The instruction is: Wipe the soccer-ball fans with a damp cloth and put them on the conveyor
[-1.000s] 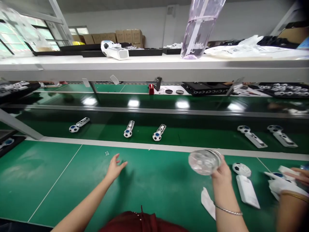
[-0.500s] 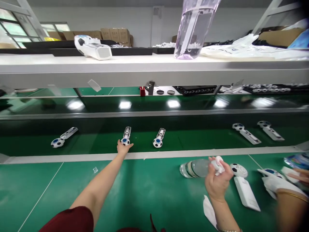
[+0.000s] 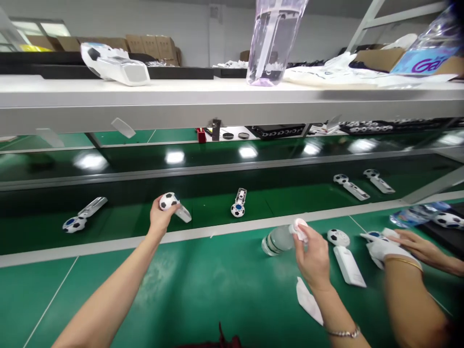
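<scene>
My left hand grips a white handheld device with a soccer-ball head, raised over the sunken green belt, its pale handle pointing down to the right. My right hand pinches a crumpled white wad, perhaps tissue, beside the top of a clear bottle. Whether the wad touches the bottle cannot be made out. Right of that hand, another such device lies on the green bench, and a folded white tissue rests below the bottle. A similar device lies on the belt between my hands.
More ball-headed devices lie on the belt, one at left and two at far right. A co-worker's hands work at the right with white cloth. Overhead runs a white shelf bearing a lilac tumbler.
My left hand has picked the device up off the belt and turned it, moving slightly left. My right hand still holds the white wad by the bottle. The view has swung right.
</scene>
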Motion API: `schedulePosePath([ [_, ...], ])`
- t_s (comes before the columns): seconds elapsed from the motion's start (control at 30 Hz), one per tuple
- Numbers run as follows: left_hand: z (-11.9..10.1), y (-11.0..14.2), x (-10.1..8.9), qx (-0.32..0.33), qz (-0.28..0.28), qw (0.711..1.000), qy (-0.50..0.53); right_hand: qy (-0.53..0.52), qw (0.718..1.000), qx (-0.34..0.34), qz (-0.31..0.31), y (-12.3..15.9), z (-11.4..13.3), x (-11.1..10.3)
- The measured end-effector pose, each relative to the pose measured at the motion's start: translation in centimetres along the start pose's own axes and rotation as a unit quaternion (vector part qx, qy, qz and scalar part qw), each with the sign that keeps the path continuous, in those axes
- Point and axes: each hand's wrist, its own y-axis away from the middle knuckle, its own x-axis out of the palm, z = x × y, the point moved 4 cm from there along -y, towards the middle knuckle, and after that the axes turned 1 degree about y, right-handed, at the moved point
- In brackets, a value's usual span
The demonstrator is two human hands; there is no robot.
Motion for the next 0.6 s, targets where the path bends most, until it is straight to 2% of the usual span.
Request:
schedulePosePath([
  [0.1,-3.6,3.0,-1.0,0.008,0.052,0.993,0.108,0.021,1.0,-0.001,0.01,-0.6,-0.1,0.7],
  [0.17,-5.6,5.6,-1.2,-0.031,0.091,0.98,0.172,0.031,0.999,-0.001,0.016,-1.1,-0.2,1.0],
  [0.2,-6.5,7.1,-1.1,-0.072,0.11,0.968,0.213,0.034,0.999,-0.002,0.017,-1.3,-0.2,1.1],
  [0.27,-7.9,10.3,-0.8,-0.181,0.157,0.922,0.303,0.036,0.999,-0.005,0.018,-1.6,0.0,1.1],
  [0.33,-9.2,13.5,-0.3,-0.287,0.213,0.856,0.373,0.03,0.999,-0.004,0.02,-1.8,0.1,1.0],
  [0.43,-10.6,17.2,0.0,-0.362,0.291,0.786,0.408,0.0,0.999,0.018,0.03,-2.1,0.2,0.6],
  [0.5,-10.9,18.8,-0.1,-0.37,0.334,0.763,0.412,-0.013,0.999,0.04,0.016,-2.7,0.5,-0.3],
  [0.6,-10.6,20.4,-0.2,-0.366,0.381,0.753,0.392,-0.087,0.993,0.066,-0.038,-4.0,2.8,-2.9],
])
